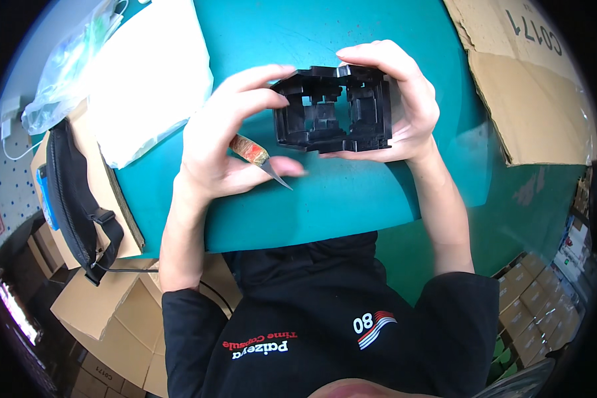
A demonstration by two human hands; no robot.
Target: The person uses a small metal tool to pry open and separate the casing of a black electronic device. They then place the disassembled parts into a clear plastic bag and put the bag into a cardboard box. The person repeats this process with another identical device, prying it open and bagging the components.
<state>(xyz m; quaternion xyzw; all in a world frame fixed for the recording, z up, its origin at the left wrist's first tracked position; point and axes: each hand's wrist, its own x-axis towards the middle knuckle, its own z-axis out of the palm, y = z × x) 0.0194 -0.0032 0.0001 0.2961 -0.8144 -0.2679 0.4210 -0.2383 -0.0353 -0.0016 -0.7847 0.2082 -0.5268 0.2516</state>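
In the head view I have the black plastic housing (pixel 324 118) up over the green tabletop (pixel 351 202), its open compartments facing me. My right hand (pixel 412 109) has its right end: the fingers hook over the far edge, the thumb runs beneath the near edge, and the end is pinched between them. My left hand (pixel 212 142) is at the other end, with the index and middle fingertips bent against the upper left corner. The left thumb stretches out below the housing, apart from it. A short knife (pixel 251 152) with a wrapped handle is tucked in that same hand, its pointed blade crossing past the thumb and angling down to the right, apart from the plastic. I can't tell how the other left fingers close on the handle.

For room, I read green surface running beyond the housing, between the white bag (pixel 149 73) on the left and the cardboard sheet (pixel 530 99) on the right. The near table edge curves just in front of the black shirt (pixel 325 331). A black strapped pouch (pixel 73 186) lies along the left side, well apart from both hands.
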